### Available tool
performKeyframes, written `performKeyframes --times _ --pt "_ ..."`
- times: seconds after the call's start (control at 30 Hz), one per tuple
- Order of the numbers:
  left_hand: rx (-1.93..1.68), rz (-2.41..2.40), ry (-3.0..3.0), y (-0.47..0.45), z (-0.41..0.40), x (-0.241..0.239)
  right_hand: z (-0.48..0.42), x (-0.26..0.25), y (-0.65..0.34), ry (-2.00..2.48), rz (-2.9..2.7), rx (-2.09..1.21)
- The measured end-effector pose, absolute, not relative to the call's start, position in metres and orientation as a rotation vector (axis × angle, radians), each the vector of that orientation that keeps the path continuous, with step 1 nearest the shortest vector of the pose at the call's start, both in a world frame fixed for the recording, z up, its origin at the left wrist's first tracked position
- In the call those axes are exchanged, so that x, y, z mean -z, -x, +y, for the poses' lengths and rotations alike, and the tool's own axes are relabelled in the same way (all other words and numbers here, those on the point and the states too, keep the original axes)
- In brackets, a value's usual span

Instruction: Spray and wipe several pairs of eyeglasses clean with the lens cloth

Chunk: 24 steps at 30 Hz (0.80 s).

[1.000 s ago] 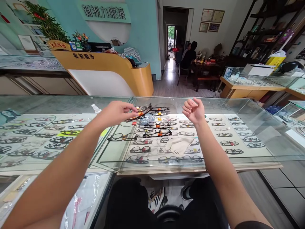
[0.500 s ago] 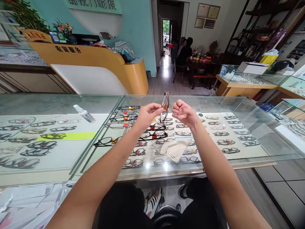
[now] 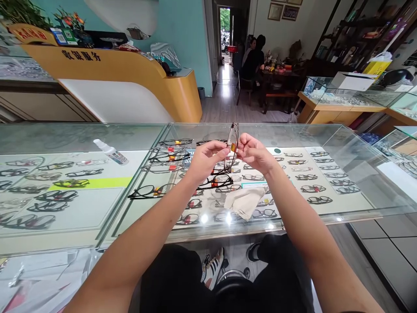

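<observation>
A pair of eyeglasses point(image 3: 233, 147) stands on edge above the glass counter, with an orange-yellow tag on it. My left hand point(image 3: 208, 161) pinches it from the left between thumb and fingers. From the right, my right hand point(image 3: 257, 155) meets the frame with curled fingers that seem to grip it; the exact contact is partly hidden. Below my hands a cream cleaning cloth point(image 3: 244, 202) lies crumpled on the counter. Black eyeglasses point(image 3: 215, 181) with a red tag rest just behind my left forearm, and another black pair point(image 3: 146, 191) is farther left.
The glass display counter point(image 3: 130, 134) spans the view, with rows of eyeglasses inside. A white spray bottle point(image 3: 112, 153) lies on its left part. Papers and plastic bags point(image 3: 42, 278) sit at lower left. Beyond are an orange-and-white cashier desk point(image 3: 182, 93) and seated people point(image 3: 254, 56).
My right hand has come in to the eyeglasses from a small gap on the right. My left hand and the eyeglasses have shifted slightly right in view, and the camera has tilted down.
</observation>
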<state>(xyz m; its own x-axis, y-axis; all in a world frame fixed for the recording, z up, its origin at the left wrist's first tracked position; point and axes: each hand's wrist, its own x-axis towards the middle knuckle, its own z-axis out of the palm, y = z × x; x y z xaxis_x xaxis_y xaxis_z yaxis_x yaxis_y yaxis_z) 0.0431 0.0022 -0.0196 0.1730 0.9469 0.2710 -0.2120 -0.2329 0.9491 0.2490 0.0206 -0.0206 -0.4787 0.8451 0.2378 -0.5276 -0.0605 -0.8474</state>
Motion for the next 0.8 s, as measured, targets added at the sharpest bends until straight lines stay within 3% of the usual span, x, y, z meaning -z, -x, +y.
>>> performKeyframes --times 0.8 --pt "-1.353 0.805 -1.388 -0.0426 0.0044 0.0246 0.0147 0.0154 -0.2446 0.528 -1.250 -1.617"
